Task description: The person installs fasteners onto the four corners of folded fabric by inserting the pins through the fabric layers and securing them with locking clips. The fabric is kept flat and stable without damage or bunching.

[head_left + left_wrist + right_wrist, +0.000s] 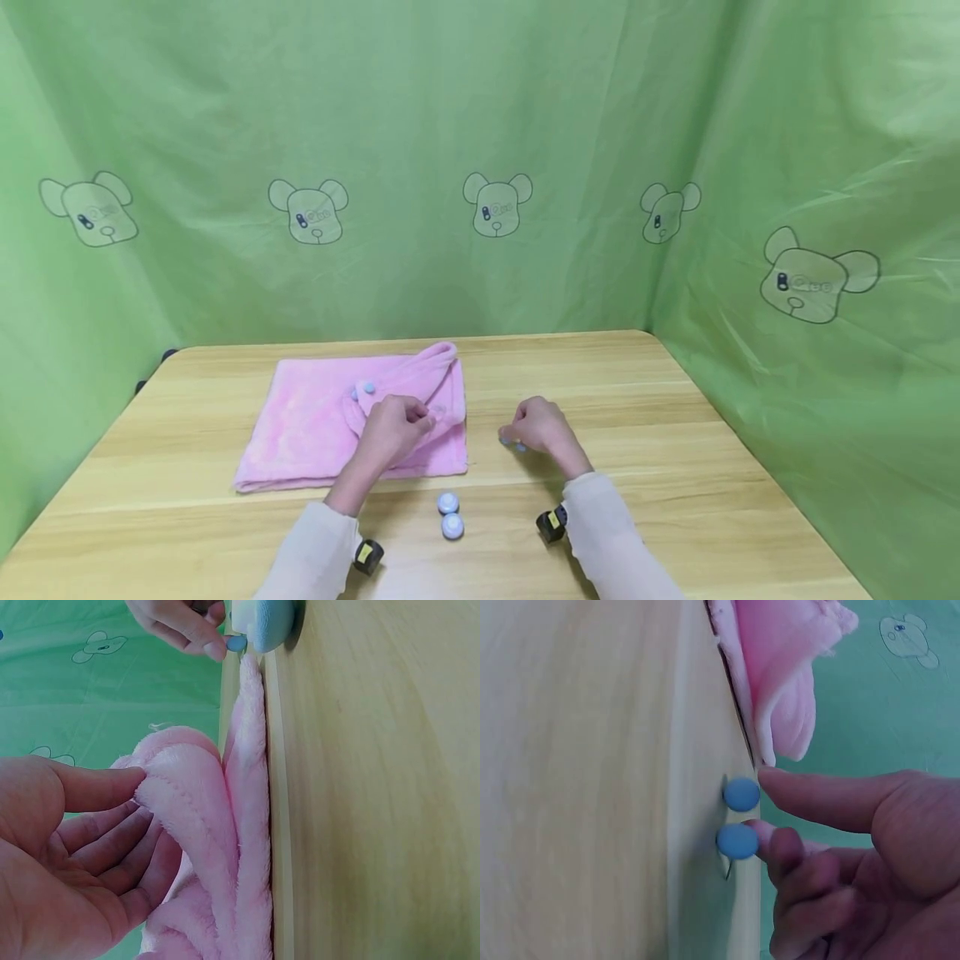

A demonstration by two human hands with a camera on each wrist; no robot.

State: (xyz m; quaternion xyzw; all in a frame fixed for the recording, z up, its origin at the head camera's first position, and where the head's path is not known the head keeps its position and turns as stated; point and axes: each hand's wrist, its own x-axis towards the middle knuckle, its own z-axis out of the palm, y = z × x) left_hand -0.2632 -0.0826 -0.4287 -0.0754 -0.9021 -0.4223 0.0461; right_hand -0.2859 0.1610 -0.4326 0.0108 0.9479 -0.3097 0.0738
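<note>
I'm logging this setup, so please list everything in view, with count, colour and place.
Smooth wooden tabletop: one, light brown, under the items
Green curtain: count unclear, green, behind and beside the tabletop
Outlined animal heads: five, dark lines, on the curtain
Fluffy pink cloth: one, pink, left of centre
Small round blue pieces: four, blue, two on the cloth, two by the right hand
Round whitish-topped pieces: two, pale blue, near centre
Black boxes with yellow labels: two, black, at the wrists
Sleeves: two, off-white, on the forearms
Hands: two, bare; left hand pinching the cloth
</note>
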